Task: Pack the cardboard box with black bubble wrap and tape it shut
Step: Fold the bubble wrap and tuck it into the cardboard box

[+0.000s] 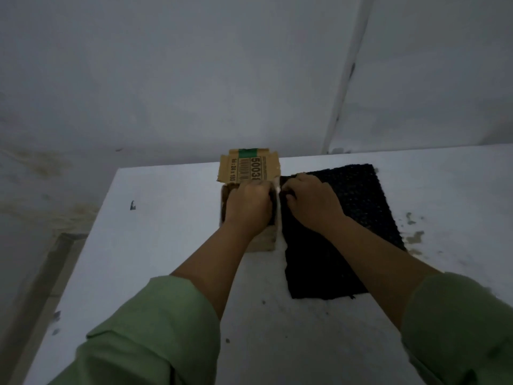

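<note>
1. Left hand [248, 208], as I see it from the head view, is curled palm-down over the open top of the cardboard box [265, 240], fingers bent at the box's right edge; I cannot tell whether it grips anything, since its own back hides the fingertips.
2. Right hand [312, 201] is closed, fingers tucked under at the near-left edge of the black bubble wrap [361, 207], and seems to pinch that edge right beside the box; the exact grip is too dark for me to confirm.
3. I see the box as small and brown, standing on the white counter [172, 245] near its far edge, with one flap [248, 165] raised at the back. That flap carries a green band, a barcode and large dark digits, and its edges look ragged.
4. I see the wrap as a dark, dimpled sheet lying flat on the counter just right of the box, its left edge touching or nearly touching the box wall, with my right forearm crossing over it.
5. My count: one box, one sheet of wrap, two hands, two green sleeves [155, 329].
6. I also note stains on the counter to the right of the wrap, and a small dark mark [132, 205] left of the box.
</note>
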